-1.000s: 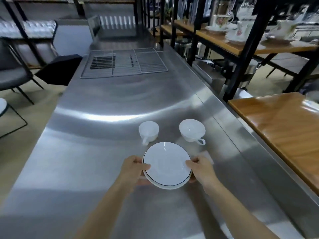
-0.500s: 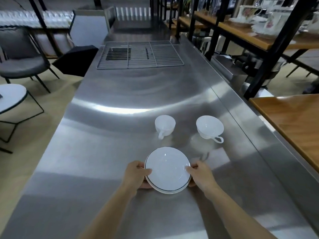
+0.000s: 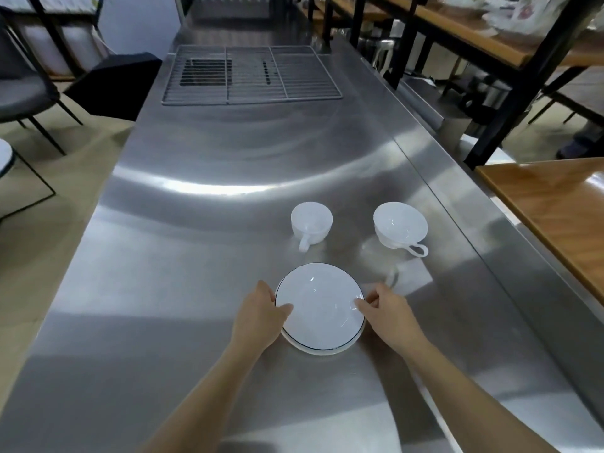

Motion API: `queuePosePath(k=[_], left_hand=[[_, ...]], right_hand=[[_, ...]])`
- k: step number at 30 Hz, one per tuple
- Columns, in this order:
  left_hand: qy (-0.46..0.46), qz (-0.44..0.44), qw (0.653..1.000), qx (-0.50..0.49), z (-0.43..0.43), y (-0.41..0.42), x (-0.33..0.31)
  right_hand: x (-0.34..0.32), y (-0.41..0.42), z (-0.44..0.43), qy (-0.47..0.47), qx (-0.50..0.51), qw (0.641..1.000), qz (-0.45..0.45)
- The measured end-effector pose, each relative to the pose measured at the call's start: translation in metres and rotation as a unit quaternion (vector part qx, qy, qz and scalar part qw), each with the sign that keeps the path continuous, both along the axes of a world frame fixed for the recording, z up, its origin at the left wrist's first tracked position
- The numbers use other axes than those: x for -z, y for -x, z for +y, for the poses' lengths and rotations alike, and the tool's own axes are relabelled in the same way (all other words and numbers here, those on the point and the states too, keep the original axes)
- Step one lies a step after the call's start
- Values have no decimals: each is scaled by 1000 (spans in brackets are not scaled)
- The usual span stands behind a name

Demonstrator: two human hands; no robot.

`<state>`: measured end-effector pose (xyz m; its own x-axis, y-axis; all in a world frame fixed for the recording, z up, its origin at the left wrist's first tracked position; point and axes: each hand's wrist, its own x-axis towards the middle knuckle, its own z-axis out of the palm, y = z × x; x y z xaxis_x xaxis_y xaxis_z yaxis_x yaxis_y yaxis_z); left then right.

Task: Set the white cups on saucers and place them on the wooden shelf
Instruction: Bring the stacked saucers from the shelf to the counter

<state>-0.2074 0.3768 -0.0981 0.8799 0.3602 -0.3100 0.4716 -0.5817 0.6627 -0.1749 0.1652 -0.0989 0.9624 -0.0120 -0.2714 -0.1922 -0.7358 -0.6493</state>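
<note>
Two stacked white saucers (image 3: 322, 308) with a thin dark rim line lie on the steel counter (image 3: 202, 289); the lower one shows only as an edge under the top one. My left hand (image 3: 260, 313) grips the stack's left edge, thumb on the top saucer. My right hand (image 3: 389, 308) pinches the right edge of the top saucer. Beyond them stand two white cups: a small one (image 3: 311, 222) with its handle toward me, and a wider one (image 3: 400, 228) with its handle to the right. The wooden shelf (image 3: 552, 204) lies to the right.
A wire grill rack (image 3: 251, 75) sits at the counter's far end. Black shelf posts (image 3: 519, 83) rise on the right, with an upper wooden shelf (image 3: 483, 37) holding patterned crockery. A dark chair (image 3: 23, 89) and a black box (image 3: 114, 85) stand on the floor at left.
My view has shifted left and down, so the wooden shelf sits farther right. Both hands stay on the saucers; the top saucer now sits slightly offset from the lower one.
</note>
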Motion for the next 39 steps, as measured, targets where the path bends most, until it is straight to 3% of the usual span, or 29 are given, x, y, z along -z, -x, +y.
queuePosePath(k=[10, 15, 21, 39], left_hand=[[-18, -9, 999, 34, 6, -2, 2], [65, -55, 996, -22, 26, -1, -6], [99, -81, 986, -110, 84, -4, -30], [84, 28, 971, -223, 141, 39, 13]], right_hand=[[-6, -10, 11, 18, -31, 999, 21], [-26, -17, 28, -75, -14, 997, 5], [-54, -39, 88, -115, -89, 989, -8], [-16, -53, 171, 50, -260, 960, 90]])
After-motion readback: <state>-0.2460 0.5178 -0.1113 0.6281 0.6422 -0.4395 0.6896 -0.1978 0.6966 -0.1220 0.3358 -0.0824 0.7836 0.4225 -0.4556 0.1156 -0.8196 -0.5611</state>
